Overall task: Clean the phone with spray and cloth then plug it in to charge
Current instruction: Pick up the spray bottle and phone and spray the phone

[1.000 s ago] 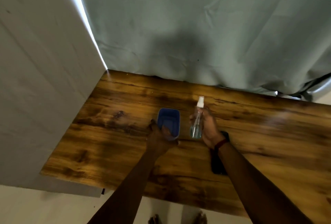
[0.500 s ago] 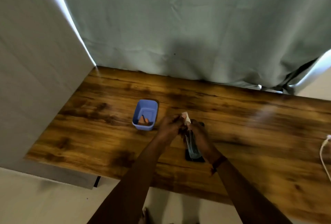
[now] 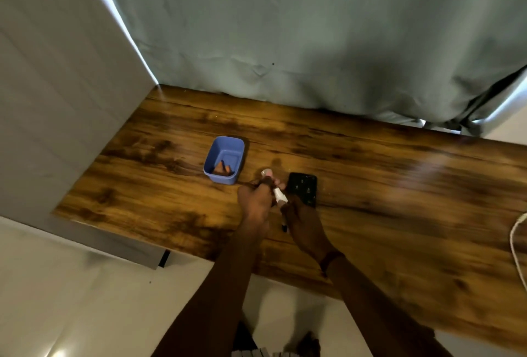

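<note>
Since a second ago: spray bottle [image 3: 280, 196] brought down from upright beside the blue tub [image 3: 224, 159], now tilted low over the table [image 3: 399, 185], nozzle end toward the phone [image 3: 302, 189]. Right hand [image 3: 303, 224] wrapped round the bottle's body, fingers curled on it. Left hand [image 3: 255, 200] pinched closed at the white top, with a small pale piece at the fingertips (probably the cap, too blurred to be sure). Phone lying flat, dark, just beyond both hands and right of the tub. Something orange-brown in the tub, likely the cloth. Bottle: light, thin, smooth, best held mid-body. Phone: stiff, slick, breakable, best taken by its long edges. White cable [image 3: 516, 238] at the far right edge.
</note>
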